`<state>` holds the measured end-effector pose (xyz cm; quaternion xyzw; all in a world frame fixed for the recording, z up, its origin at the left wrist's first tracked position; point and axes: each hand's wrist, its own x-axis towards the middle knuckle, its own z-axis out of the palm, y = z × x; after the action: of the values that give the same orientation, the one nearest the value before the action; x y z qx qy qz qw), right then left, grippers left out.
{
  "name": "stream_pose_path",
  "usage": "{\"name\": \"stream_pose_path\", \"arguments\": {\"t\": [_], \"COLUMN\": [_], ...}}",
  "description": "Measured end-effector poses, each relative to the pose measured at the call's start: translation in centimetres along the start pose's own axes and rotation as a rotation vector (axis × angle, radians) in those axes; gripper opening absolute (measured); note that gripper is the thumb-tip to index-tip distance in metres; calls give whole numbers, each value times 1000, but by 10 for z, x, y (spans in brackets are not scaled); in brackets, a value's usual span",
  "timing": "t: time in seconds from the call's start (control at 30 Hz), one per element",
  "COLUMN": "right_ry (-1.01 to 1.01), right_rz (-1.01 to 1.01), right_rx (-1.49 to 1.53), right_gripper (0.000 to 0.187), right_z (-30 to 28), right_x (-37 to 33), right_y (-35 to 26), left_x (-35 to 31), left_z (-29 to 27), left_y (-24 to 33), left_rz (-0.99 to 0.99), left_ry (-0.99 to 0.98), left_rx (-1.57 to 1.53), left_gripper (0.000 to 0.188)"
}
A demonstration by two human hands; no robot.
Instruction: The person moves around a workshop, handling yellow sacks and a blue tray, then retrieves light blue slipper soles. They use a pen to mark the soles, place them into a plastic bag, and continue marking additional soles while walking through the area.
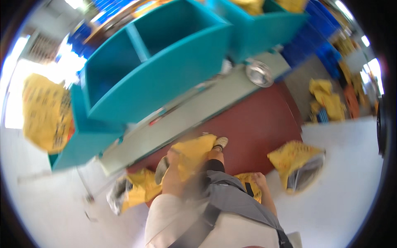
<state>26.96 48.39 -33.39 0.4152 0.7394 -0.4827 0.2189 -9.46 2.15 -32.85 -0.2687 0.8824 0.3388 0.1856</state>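
My left hand (174,156) is raised in front of my body, blurred by motion. It is closed at the upper edge of a yellow sack (197,149) with dark print, which hangs ahead of my leg; a grey patch of the sack shows beside my wrist. Low at my right side, my right hand (259,180) has its fingers curled against another yellow sack (245,180), partly hidden by my grey apron. A dark strip crosses that sack.
Teal divided bins (165,70) stand on a pale bench (186,120) ahead, with a round metal bowl (259,73) at its right end. Open yellow sacks (295,163) with grey linings lie about the dark red mat (264,128). Blue crates (310,37) are stacked far right.
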Motion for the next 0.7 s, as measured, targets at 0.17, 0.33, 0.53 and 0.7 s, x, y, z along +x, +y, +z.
{"name": "stream_pose_path", "arguments": {"t": [0.17,0.33,0.53,0.7], "right_ry": [-70,1,-294,-354], "right_rz": [-172,-126,-292,-377], "right_rx": [136,63,-207,-174], "right_gripper": [31,28,34,26], "right_z": [-54,-44,29,80], "right_x": [21,34,30,0], "right_y": [-113,-152,-173,-217], "left_x": [19,26,-24,-73], "left_z": [9,30,-6,-136], "left_y": [35,46,56,111], "left_rz": [-57,-18,254,619], "left_ry": [-34,67,-255,-234], "left_rx": [278,-67,392,662], "left_gripper": [41,37,32,28]}}
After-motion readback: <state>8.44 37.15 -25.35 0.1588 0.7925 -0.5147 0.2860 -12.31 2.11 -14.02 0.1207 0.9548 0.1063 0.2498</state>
